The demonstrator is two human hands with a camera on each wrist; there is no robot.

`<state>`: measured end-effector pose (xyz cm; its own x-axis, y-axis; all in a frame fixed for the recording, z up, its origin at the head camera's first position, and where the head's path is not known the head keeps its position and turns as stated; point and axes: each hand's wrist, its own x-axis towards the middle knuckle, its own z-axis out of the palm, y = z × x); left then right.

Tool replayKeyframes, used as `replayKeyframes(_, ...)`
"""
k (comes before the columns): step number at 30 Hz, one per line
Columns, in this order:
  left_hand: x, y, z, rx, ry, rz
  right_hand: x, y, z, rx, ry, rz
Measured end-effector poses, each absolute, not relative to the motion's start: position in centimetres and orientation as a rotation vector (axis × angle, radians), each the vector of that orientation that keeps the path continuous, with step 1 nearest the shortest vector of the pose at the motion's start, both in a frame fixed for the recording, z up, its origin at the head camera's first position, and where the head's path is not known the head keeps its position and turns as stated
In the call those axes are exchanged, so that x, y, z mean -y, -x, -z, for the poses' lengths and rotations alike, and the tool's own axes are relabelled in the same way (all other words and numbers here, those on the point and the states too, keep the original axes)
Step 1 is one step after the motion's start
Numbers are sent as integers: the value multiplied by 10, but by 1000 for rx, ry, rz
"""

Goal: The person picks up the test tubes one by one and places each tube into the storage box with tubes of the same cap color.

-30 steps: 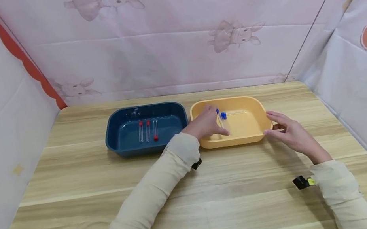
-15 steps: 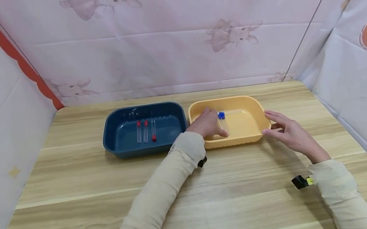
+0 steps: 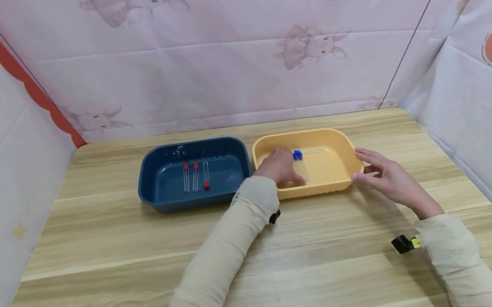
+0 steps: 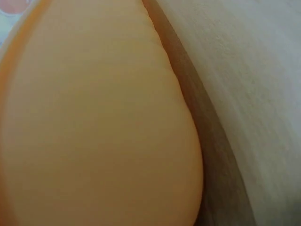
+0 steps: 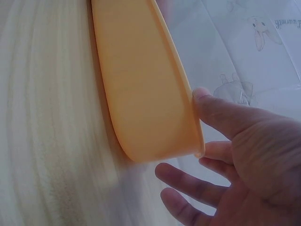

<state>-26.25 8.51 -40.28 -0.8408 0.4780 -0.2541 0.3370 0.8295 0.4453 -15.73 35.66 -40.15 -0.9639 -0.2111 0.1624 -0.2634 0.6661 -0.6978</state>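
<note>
In the head view, my left hand [image 3: 280, 166] reaches down into the left part of a yellow plastic tray [image 3: 335, 186], thumb toward the near wall. Beside its fingers lie blue caps [image 3: 297, 155] of clear test tubes, with one clear tube [image 3: 314, 150] stretching right from them. The palm side is hidden; I cannot tell whether a tube is pinched there. My right hand [image 3: 389, 179] holds the tray's right end by its near corner. In the right wrist view, the thumb [image 5: 201, 93] presses the rim and two lower fingers [image 5: 188, 183] hang free.
A dark blue tray [image 3: 198, 202] stands just left of the yellow one. Three red-capped test tubes [image 3: 195, 176] lie in it, one turned cap toward me. Both trays sit near the back of the wooden table [image 3: 266, 279], before a rabbit-print cloth wall [image 3: 215, 83].
My left hand has lowered into the yellow tray and shifted slightly right. The blue-capped tube seen upright at its fingers is now down by the other blue cap. My right hand stays put.
</note>
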Motion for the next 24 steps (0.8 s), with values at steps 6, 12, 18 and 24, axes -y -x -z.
replayKeyframes(6,-88,262,405,-2665,-599,-534,-356,158,399,2817,-400,-1176)
replayKeyframes(12,-89,262,404,-2673,-601,-505,-356,158,396,2830,-398,-1169)
replayKeyframes(18,-90,263,404,-2670,-612,-484,-359,160,396,2840,-405,-1161)
replayKeyframes(24,-90,264,401,-2660,-602,-481,-359,161,395,2843,-412,-1147)
